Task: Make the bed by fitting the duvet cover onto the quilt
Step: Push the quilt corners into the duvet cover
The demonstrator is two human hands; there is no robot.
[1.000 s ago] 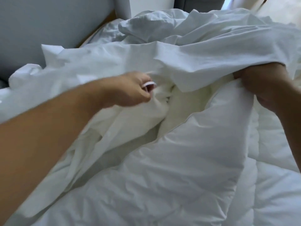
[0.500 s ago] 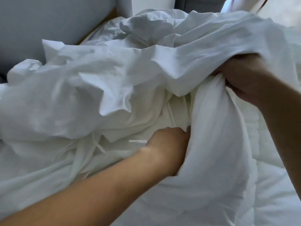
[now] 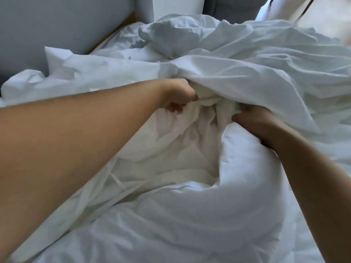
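Feeding the quilt [image 3: 199,215] into the duvet cover [image 3: 237,73] is judged to be the step in hand. The quilt is seen bunched in the foreground on the bed, with one end pushed up under the overhanging edge of the cover, which lies crumpled across the far half of the bed. The left hand [image 3: 177,96] is held at that edge with its fingers curled into white fabric; whether cover, quilt or both are pinched cannot be told. The right hand [image 3: 254,124] is clenched around a fold of the quilt just beneath the cover's edge, its fingertips buried in the cloth. Loose ties [image 3: 117,180] are visible below the left forearm, apparently part of the cover.

Several faults are possible from here. If the quilt is pushed in while twisted, a corner may be seated in the wrong corner of the cover. If the cover's edge is released too soon, the opening may close over the quilt and be lost among the folds. The ties may be snagged by the forearm and dragged inside.
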